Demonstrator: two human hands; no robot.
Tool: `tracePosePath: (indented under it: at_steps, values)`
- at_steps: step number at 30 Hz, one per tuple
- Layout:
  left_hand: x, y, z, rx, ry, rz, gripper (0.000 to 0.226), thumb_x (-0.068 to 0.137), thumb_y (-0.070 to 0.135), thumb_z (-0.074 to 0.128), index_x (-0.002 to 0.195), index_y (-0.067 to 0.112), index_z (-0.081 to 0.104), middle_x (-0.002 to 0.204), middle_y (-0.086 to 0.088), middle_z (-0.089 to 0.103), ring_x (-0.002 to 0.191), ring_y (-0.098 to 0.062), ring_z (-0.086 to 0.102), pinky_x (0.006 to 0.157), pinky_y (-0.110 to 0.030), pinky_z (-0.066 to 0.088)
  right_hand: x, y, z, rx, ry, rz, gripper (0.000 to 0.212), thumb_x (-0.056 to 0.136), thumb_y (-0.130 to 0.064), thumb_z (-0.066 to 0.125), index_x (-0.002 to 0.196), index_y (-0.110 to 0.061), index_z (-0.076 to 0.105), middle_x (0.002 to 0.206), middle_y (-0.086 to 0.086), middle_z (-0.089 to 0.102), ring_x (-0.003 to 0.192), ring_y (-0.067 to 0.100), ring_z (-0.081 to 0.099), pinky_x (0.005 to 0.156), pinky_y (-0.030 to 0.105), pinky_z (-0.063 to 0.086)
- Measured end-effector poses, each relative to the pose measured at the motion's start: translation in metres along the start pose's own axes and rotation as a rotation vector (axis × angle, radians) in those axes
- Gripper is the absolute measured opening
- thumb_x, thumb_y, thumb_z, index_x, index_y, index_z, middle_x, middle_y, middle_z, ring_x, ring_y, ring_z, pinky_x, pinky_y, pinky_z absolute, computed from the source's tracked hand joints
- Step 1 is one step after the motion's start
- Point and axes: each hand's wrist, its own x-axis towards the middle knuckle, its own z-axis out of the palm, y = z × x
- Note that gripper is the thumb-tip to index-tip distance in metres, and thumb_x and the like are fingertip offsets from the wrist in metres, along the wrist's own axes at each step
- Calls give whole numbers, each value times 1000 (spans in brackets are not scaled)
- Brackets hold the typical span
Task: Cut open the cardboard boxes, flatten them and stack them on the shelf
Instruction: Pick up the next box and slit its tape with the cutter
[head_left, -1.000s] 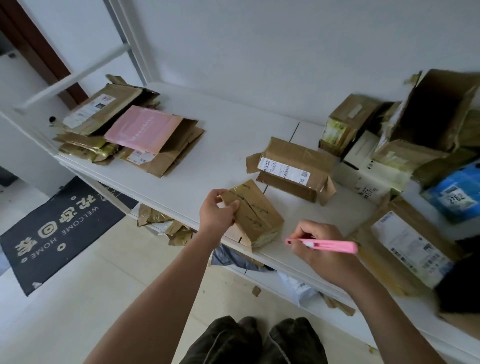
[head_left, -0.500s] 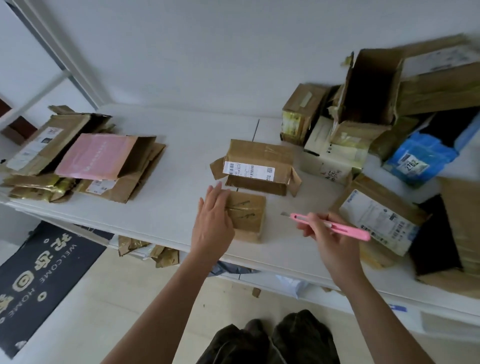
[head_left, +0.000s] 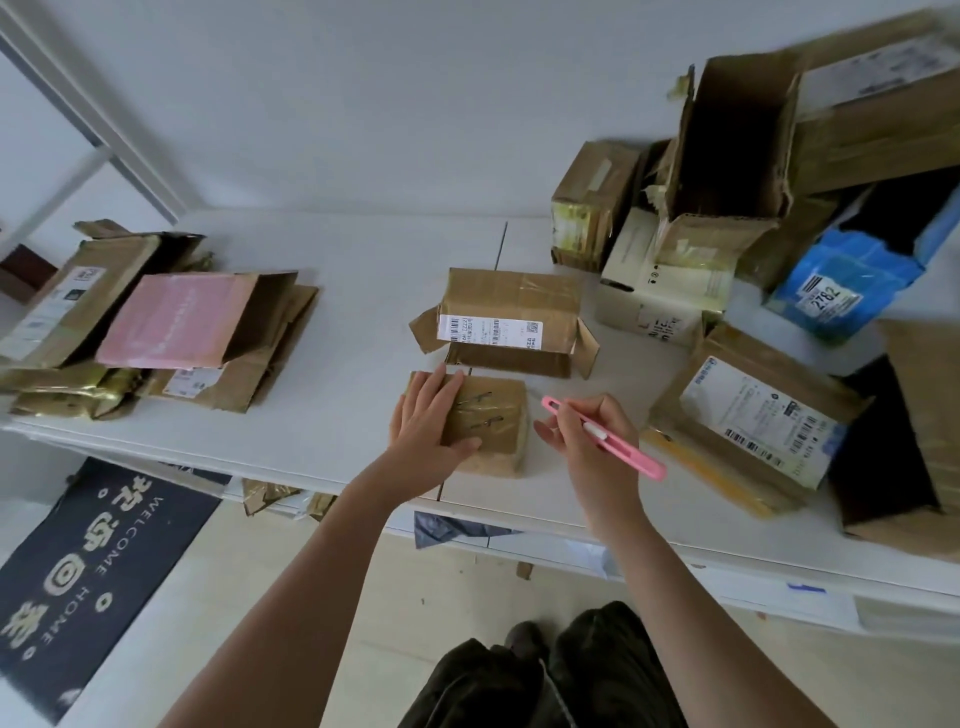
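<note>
A small taped cardboard box (head_left: 496, 426) lies flat on the white shelf (head_left: 337, 395) near its front edge. My left hand (head_left: 428, 428) presses down on the box's left half with straight fingers. Just right of the box, my right hand (head_left: 587, 441) grips a pink box cutter (head_left: 605, 438), its tip pointing up-left, a little right of the box's upper corner. Behind the small box lies a larger box with a white label (head_left: 506, 325), its end flaps open. A stack of flattened boxes (head_left: 156, 322), topped by a pink sheet, sits at the left.
A heap of unopened and torn boxes (head_left: 743, 171) fills the right side, with a labelled box (head_left: 753, 415) near my right hand and a blue parcel (head_left: 841, 286) behind. A dark welcome mat (head_left: 88, 566) lies on the floor, lower left. Scraps sit on a lower shelf.
The small box was tilted up in my left hand's grip; it now lies flat with my palm pressed on it. My right hand has brought the cutter closer to the box.
</note>
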Motion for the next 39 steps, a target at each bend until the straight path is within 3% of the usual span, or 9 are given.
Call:
tracePosePath:
  at_steps: [5, 9, 16, 24, 27, 31, 35, 37, 39]
  values:
    - [0, 3, -5, 0, -54, -18, 80, 98, 30, 57, 156, 27, 2, 164, 8, -13, 149, -15, -21, 120, -40, -11, 0, 6, 2, -33, -5, -33, 12, 96, 1, 57, 84, 0, 54, 82, 9, 70, 83, 27, 72, 79, 45, 61]
    - [-2, 5, -7, -9, -53, -10, 80, 98, 30, 57, 157, 26, 3, 164, 8, -12, 149, -16, -19, 121, -42, -9, 0, 6, 3, -105, 1, -68, 14, 93, -6, 62, 80, -7, 57, 82, 10, 70, 85, 36, 70, 79, 54, 58]
    - [-4, 4, -9, -10, -51, 15, 81, 97, 29, 59, 157, 24, 4, 164, 6, -10, 150, -17, -16, 122, -44, -5, -27, 14, -3, -179, 0, -84, 17, 88, -19, 61, 83, -4, 58, 81, 13, 68, 81, 39, 64, 69, 54, 53]
    - [-2, 4, -7, -11, -24, 16, 82, 95, 28, 62, 157, 23, 8, 165, 6, -4, 150, -17, -11, 123, -47, -1, -32, 6, -23, -238, -128, -98, 13, 91, 3, 58, 82, -5, 59, 78, 5, 69, 73, 34, 62, 62, 43, 53]
    - [-1, 4, -6, -14, -16, 14, 82, 95, 29, 63, 156, 23, 9, 164, 6, -2, 150, -16, -10, 123, -44, -3, -16, 2, -13, -204, -47, -124, 10, 94, 0, 57, 85, -4, 59, 81, 4, 70, 78, 25, 67, 65, 33, 55]
    - [-1, 4, -5, -6, -13, 5, 82, 95, 30, 63, 157, 24, 10, 165, 6, -2, 151, -17, -12, 123, -44, -5, -16, 10, -3, -203, -37, -90, 8, 94, -4, 58, 88, -1, 57, 85, 13, 68, 82, 37, 65, 69, 48, 55]
    - [0, 1, -3, -3, 0, 21, 84, 93, 29, 65, 157, 24, 11, 165, 5, -1, 151, -17, -11, 123, -43, -3, -32, 13, -12, -229, -89, -139, 11, 91, -12, 61, 84, -5, 57, 81, 15, 66, 79, 38, 64, 66, 51, 54]
    - [1, 0, -4, 0, 3, 27, 84, 92, 30, 66, 157, 24, 12, 165, 6, 1, 150, -17, -8, 122, -43, 0, -35, 9, -20, -241, -156, -131, 14, 87, -21, 60, 81, -8, 57, 77, 11, 67, 77, 35, 64, 60, 44, 54]
    - [2, -1, -6, 21, 21, 29, 84, 91, 34, 68, 156, 23, 16, 163, 6, 8, 149, -16, -1, 122, -43, 7, -37, 6, -28, -257, -235, -105, 9, 88, -12, 60, 79, -10, 58, 77, 7, 69, 74, 29, 65, 59, 36, 53]
